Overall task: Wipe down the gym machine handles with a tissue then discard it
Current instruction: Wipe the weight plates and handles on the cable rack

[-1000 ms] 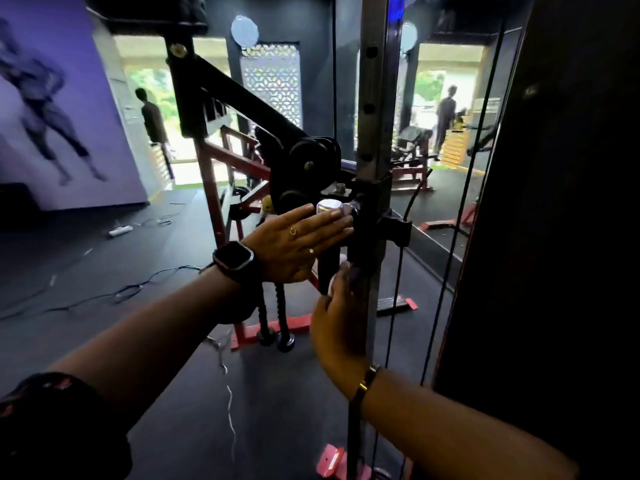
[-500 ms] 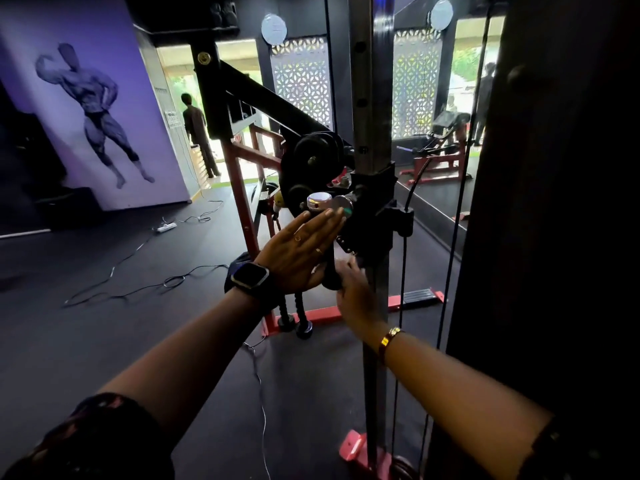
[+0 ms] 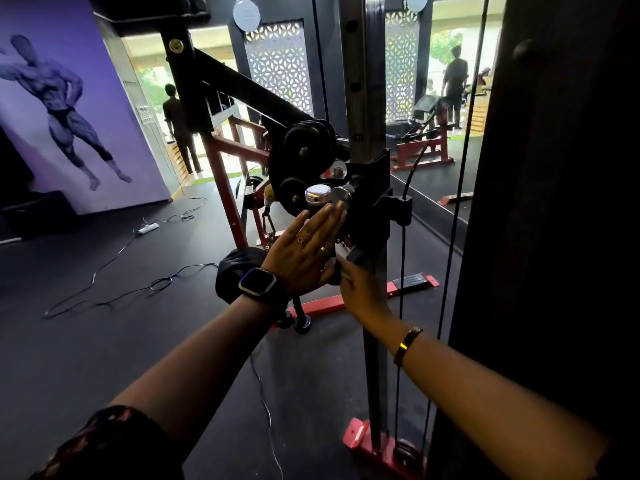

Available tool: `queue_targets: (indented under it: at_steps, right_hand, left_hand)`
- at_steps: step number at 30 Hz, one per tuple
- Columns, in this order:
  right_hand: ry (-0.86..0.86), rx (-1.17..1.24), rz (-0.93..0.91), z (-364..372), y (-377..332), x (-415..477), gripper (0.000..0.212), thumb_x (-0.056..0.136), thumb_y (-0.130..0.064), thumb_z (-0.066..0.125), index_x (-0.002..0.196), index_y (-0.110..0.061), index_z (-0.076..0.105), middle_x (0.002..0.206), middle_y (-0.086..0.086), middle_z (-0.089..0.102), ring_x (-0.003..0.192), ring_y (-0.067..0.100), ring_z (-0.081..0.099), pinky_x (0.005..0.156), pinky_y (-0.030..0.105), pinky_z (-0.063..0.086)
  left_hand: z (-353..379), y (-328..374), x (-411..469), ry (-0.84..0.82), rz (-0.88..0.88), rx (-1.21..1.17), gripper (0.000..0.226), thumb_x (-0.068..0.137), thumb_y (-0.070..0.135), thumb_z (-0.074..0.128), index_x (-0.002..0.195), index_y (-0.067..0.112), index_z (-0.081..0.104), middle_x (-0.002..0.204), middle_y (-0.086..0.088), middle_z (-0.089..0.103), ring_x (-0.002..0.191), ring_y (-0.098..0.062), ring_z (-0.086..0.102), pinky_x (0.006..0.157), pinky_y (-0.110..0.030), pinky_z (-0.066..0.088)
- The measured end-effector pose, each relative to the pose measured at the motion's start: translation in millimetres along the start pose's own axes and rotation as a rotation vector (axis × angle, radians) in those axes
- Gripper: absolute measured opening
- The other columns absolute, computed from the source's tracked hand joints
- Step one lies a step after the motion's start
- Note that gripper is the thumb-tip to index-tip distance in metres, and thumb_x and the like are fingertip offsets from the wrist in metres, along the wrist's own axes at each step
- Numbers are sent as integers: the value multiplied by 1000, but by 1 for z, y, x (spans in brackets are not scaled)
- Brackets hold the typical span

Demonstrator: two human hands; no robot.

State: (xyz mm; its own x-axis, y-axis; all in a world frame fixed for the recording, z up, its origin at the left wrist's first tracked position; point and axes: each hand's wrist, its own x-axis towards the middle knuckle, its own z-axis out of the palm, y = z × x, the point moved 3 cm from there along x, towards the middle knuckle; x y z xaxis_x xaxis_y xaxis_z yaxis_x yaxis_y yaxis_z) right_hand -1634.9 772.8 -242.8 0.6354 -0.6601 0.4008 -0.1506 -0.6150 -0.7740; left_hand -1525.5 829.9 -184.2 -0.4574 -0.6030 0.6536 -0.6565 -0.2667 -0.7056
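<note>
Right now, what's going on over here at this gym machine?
A person stands at a cable machine, with both hands up at the black bracket on its upright post. The left hand is held flat, fingers straight, with the fingertips just below the chrome knob. The right hand reaches in behind it. Its fingertips are mostly hidden, so I cannot tell whether it holds anything.

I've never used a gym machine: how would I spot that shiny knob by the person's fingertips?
Find the steel post with holes. Left of the black carriage clamped to it, the knob sits above the fingertips of the left hand. Its gleaming top faces up, unlike the silver disc on its right and the black pulleys.
</note>
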Motion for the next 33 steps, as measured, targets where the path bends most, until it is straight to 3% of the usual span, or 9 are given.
queue_targets:
  at_steps: [3, 5, 7, 13, 17, 20, 23, 27, 33]
  right_hand:
    - [125, -135, -207, 12, 28, -9, 42, 94, 0, 36, 134, 0, 48, 136, 26, 49, 131, 28, 39, 111, 21, 28]
    - [118, -281, -308, 12, 49, 5, 46, 90, 9, 45, 134, -1, 49, 140, 22, 47, 135, 31, 31, 111, 53, 30]
    - [73, -439, -339, 6, 61, 22, 62, 82, 16, 59, 138, -6, 46, 143, 17, 45, 137, 34, 30, 106, 61, 33]
    - [146, -328, -254, 16, 47, 14, 42, 91, 11, 48, 129, -5, 56, 139, 18, 50, 137, 31, 35, 113, 53, 30]
    - [35, -34, -66, -1, 19, 21, 37, 103, -11, 33, 137, -16, 49, 117, 6, 57, 90, 4, 54, 69, 1, 43]
    - [-46, -43, -152, -5, 20, 23, 38, 103, -12, 35, 139, -13, 47, 112, 2, 59, 88, 3, 56, 69, 5, 45]
    - [-131, -127, -337, -6, 46, 11, 49, 93, 9, 40, 138, -11, 46, 130, 13, 56, 122, 25, 53, 113, 31, 31]
    - [-17, -465, -603, -19, 77, 24, 67, 74, 16, 48, 137, -6, 46, 138, 17, 51, 130, 36, 44, 107, 56, 27]
    - [-43, -466, -388, -21, 69, 32, 67, 88, 15, 32, 150, -8, 24, 157, 10, 24, 147, 27, 13, 115, 42, -2]
  left_hand:
    - [0, 3, 2, 30, -33, -38, 65, 98, 43, 20, 149, 3, 23, 155, -12, 24, 144, -26, 22, 120, -42, 3]
    - [1, 4, 1, 30, -37, -41, 65, 98, 43, 18, 149, 3, 25, 153, -12, 24, 145, -26, 20, 121, -42, 3]
    - [1, 3, 1, 41, -42, -40, 65, 97, 42, 22, 149, 3, 25, 154, -13, 25, 149, -27, 9, 121, -42, 5]
    - [0, 7, 1, 19, -65, -46, 65, 98, 44, 20, 145, 1, 32, 149, -17, 40, 146, -29, 19, 122, -41, 2]
    - [5, 18, 0, 23, -169, -10, 85, 89, 49, 46, 150, -1, 17, 161, -17, 9, 149, -28, -4, 122, -42, -1]
    - [3, 24, -1, 2, -193, 25, 92, 83, 39, 55, 152, -1, 8, 161, -15, -7, 149, -28, -5, 122, -43, 0]
    - [0, 25, -1, -39, -169, 33, 80, 86, 38, 52, 149, 0, 23, 161, -15, -6, 150, -28, -1, 122, -43, 8]
    - [-4, 31, 3, -97, -168, 106, 72, 87, 32, 49, 148, 1, 27, 162, -14, -1, 150, -26, 3, 121, -42, 13]
    - [-10, 36, 8, -190, -172, 205, 74, 82, 30, 52, 147, 1, 31, 161, -14, 6, 150, -26, 1, 122, -42, 9]
